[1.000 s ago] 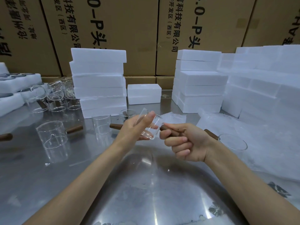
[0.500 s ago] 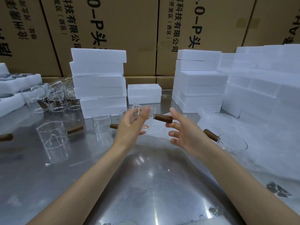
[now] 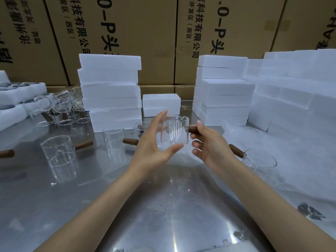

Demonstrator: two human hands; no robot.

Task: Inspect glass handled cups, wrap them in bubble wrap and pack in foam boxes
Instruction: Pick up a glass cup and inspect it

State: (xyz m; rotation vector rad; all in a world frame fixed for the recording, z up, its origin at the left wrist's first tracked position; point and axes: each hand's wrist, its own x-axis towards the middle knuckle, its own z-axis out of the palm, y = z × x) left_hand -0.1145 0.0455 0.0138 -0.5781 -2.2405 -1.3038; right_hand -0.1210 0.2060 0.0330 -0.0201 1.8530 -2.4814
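At the frame's centre, our right hand [image 3: 209,144] is pinching the brown wooden handle [image 3: 192,129] of a glass cup [image 3: 173,130], while our left hand [image 3: 154,142] is cradling the cup with spread fingers above the steel table [image 3: 163,206]. Foam boxes [image 3: 111,91] are standing stacked behind, and bubble wrap [image 3: 291,160] is lying at right.
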